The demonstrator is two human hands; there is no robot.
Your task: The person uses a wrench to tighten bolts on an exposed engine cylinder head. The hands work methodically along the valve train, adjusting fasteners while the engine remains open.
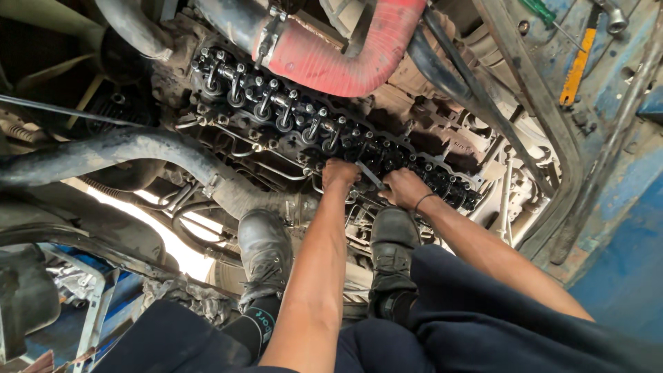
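Below the red hose, a row of oily rocker arms runs along the exposed engine head. Near the far end of that row from the hose, the left hand presses down in a closed grip; what it clasps cannot be told. Just beside it, the right hand holds a metal wrench, its grip closed around the handle, the tool lying between both hands. Two black boots stand on engine parts nearer the person than the hands.
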